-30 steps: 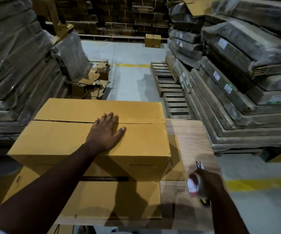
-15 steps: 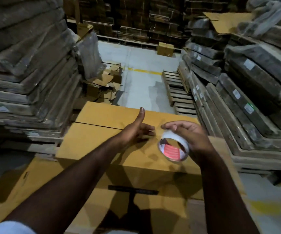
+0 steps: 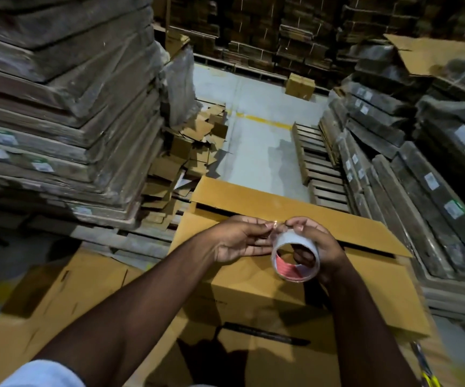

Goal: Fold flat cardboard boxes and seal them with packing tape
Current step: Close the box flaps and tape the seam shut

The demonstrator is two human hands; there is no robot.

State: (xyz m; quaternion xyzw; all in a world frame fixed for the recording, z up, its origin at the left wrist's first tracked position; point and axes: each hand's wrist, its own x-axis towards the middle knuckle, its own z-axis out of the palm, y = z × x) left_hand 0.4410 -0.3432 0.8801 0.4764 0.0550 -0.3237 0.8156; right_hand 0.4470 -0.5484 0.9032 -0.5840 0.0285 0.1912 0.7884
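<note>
A folded-up brown cardboard box (image 3: 256, 286) stands in front of me, its far top flap (image 3: 253, 194) slightly raised along the seam. Above the box top my right hand (image 3: 320, 247) grips a roll of clear packing tape (image 3: 295, 258) with a red-and-white core. My left hand (image 3: 239, 238) meets it from the left and pinches the tape's loose end at the top of the roll. Both hands hover just over the box without pressing on it.
Flat cardboard sheets (image 3: 66, 294) lie under and left of the box. Tall wrapped stacks of flat cartons (image 3: 66, 113) rise on the left and on the right (image 3: 435, 163). Cardboard scraps (image 3: 192, 152) and an empty wooden pallet (image 3: 317, 163) lie beyond. A yellow-handled tool (image 3: 423, 370) pokes in lower right.
My left hand lifted off the box top and came to the roll, now pinching the tape end. My right hand brought the roll up from the lower right. The far flap has sprung up.
</note>
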